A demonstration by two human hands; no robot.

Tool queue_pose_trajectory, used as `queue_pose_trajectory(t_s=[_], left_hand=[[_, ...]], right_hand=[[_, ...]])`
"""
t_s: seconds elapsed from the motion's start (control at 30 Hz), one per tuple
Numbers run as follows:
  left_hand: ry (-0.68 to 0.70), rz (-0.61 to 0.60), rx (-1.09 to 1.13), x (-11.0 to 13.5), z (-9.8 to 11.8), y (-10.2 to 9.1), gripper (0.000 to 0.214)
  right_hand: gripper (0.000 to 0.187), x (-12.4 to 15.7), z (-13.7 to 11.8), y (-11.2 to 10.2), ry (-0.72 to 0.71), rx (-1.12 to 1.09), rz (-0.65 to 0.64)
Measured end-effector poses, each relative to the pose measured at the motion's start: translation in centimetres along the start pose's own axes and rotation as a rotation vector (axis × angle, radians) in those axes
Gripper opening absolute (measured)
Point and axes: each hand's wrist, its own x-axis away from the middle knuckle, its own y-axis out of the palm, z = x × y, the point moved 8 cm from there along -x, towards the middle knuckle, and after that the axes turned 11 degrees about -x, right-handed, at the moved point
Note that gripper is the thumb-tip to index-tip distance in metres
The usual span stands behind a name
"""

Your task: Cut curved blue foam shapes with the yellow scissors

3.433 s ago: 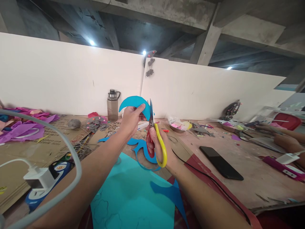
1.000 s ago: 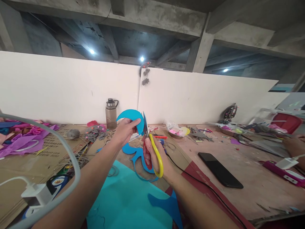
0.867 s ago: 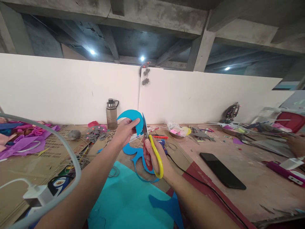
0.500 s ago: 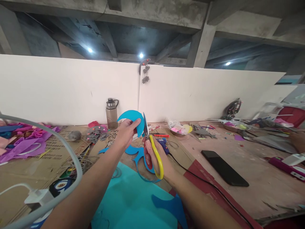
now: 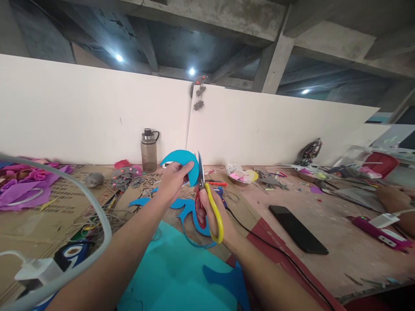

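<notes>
A blue crescent (image 5: 183, 156) is pinched between the thumb and fingers of the left hand (image 5: 173, 183), held up above a cluttered table (image 5: 337, 216). Yellow-and-red scissors (image 5: 217, 212) are gripped by the right hand (image 5: 209, 211), their blades pointed upward at the crescent's right edge; whether it is touched by them cannot be told. Below, a teal sheet (image 5: 181, 268) is partly overlapped by a darker blue piece (image 5: 227, 278).

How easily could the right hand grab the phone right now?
Probably not straight away: the right hand is gripping the scissors. Without them, it likely could, since the phone lies off to that side with nothing covering it.
</notes>
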Motion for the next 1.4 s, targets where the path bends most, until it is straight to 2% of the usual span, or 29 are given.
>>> queue_pose_trajectory(t_s=[0.33,0.43,0.57,0.73,1.03,1.4], left_hand=[[-0.018,-0.030,-0.002,0.0,0.2,-0.1,0.044],[-0.016,-0.001,0.012,-0.1,0.0,-0.4,0.045],[-0.012,0.036,0.011,-0.1,0.1,-0.6,0.049],[0.019,0.017,-0.023,-0.1,0.6,-0.7,0.047],[0.020,-0.007,-0.046,-0.1,0.4,-0.4,0.043],[0.020,0.006,-0.027,-0.2,0.1,-0.4,0.036]], right_hand=[[0.046,-0.1,0.5,-0.4,0.043,0.024,0.006],[0.046,-0.1,0.9,-0.6,0.052,0.033,-0.003],[0.045,0.0,0.6,-0.3,0.025,0.035,-0.031],[0.045,-0.1,0.2,0.1,-0.002,0.042,-0.071],[0.042,-0.3,0.7,-0.2,-0.037,0.024,-0.052],[0.048,-0.1,-0.2,0.0,-0.006,0.054,-0.016]])
